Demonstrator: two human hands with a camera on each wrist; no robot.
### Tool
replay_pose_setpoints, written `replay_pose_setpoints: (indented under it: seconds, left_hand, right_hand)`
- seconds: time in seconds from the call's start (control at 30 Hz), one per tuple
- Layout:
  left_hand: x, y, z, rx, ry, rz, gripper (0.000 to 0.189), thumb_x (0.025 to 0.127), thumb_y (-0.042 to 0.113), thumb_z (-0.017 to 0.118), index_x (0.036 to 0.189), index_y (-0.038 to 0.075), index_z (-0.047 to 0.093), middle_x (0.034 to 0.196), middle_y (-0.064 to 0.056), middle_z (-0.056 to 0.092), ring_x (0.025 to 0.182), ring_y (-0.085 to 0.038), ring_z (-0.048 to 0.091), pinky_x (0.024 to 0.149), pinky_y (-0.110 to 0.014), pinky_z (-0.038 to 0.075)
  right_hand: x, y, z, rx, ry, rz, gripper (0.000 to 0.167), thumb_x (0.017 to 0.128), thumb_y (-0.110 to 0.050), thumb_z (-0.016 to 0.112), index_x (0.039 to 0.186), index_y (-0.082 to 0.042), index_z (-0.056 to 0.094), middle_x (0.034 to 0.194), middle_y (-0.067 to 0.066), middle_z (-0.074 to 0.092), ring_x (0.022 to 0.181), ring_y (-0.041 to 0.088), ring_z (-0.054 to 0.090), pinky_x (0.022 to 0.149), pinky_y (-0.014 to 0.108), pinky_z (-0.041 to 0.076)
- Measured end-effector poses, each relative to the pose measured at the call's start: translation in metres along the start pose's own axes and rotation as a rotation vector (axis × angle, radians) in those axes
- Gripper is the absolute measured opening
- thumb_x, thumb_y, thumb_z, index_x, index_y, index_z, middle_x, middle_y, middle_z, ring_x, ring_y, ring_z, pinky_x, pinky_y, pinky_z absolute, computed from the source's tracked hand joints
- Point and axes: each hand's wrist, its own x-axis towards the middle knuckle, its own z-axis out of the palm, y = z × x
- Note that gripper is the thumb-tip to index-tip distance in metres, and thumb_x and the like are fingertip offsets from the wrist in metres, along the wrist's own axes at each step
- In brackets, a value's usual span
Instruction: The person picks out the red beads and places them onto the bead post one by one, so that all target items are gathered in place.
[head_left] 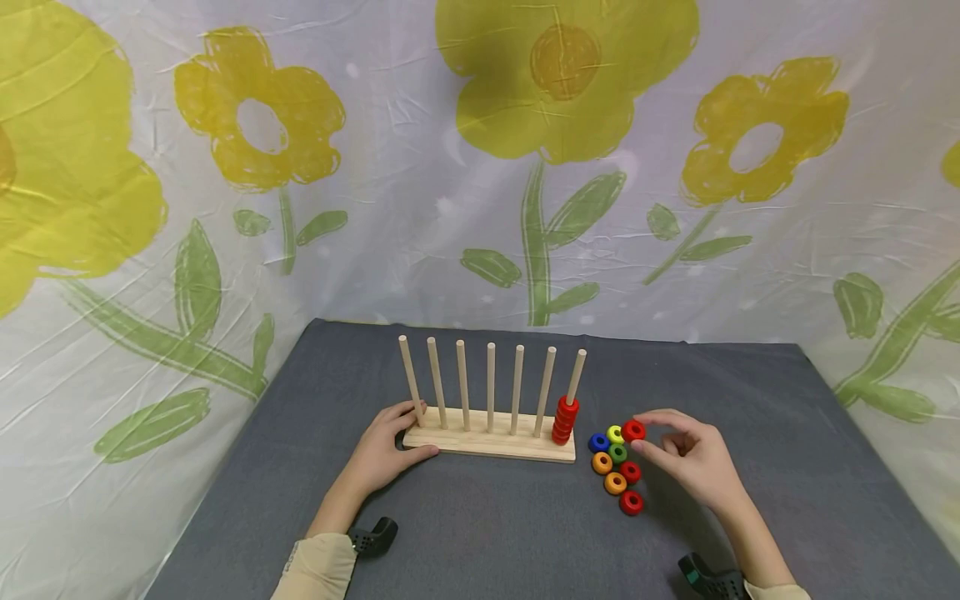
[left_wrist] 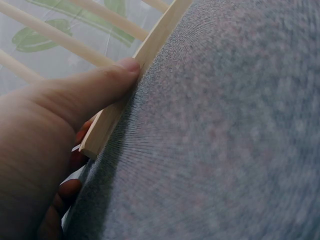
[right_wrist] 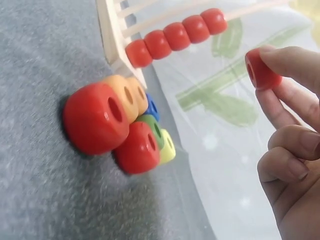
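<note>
The right hand (head_left: 690, 461) pinches a red bead (head_left: 633, 430) between thumb and fingers, raised off the grey cloth (head_left: 487, 533) near a cluster of loose beads (head_left: 609, 469); the left hand (head_left: 384, 452) grips the left end of the wooden rack (head_left: 487, 447), whose rightmost peg (head_left: 576, 375) carries five stacked red beads (head_left: 565, 421)
</note>
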Motion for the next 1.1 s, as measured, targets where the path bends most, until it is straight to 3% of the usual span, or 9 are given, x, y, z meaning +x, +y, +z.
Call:
replay_pose_setpoints:
  seconds: [0.7, 0.93, 1.1]
  left_hand:
    - [0.000, 0.000, 0.000, -0.004, -0.001, 0.005, 0.075, 0.088, 0.040, 0.088, 0.151, 0.008, 0.061, 0.155, -0.015, 0.055, 0.145, -0.041, 0.047, 0.116, -0.064, 0.042]
    - [0.000, 0.000, -0.001, -0.011, -0.001, 0.001, 0.075, 0.088, 0.040, 0.088, 0.151, 0.008, 0.061, 0.155, -0.015, 0.055, 0.146, -0.041, 0.047, 0.116, -0.063, 0.042]
    - [0.000, 0.000, -0.001, -0.013, 0.001, 0.004, 0.076, 0.088, 0.040, 0.088, 0.151, 0.009, 0.061, 0.155, -0.015, 0.055, 0.146, -0.041, 0.047, 0.116, -0.064, 0.042]
  right_hand:
    - [0.010, -0.008, 0.011, 0.034, -0.020, -0.055, 0.033, 0.089, 0.001, 0.084, 0.119, -0.011, 0.078, 0.066, -0.001, 0.047, 0.044, 0.003, 0.028, 0.037, 0.026, 0.029]
    - [0.013, -0.014, 0.013, 0.035, 0.009, -0.086, 0.035, 0.088, 0.004, 0.084, 0.120, -0.009, 0.078, 0.090, -0.002, 0.066, 0.044, 0.004, 0.028, 0.037, 0.027, 0.029]
    - [0.015, -0.019, 0.016, 0.028, 0.037, -0.064, 0.035, 0.088, 0.003, 0.084, 0.120, -0.009, 0.078, 0.071, -0.004, 0.052, 0.044, 0.001, 0.028, 0.036, 0.028, 0.027]
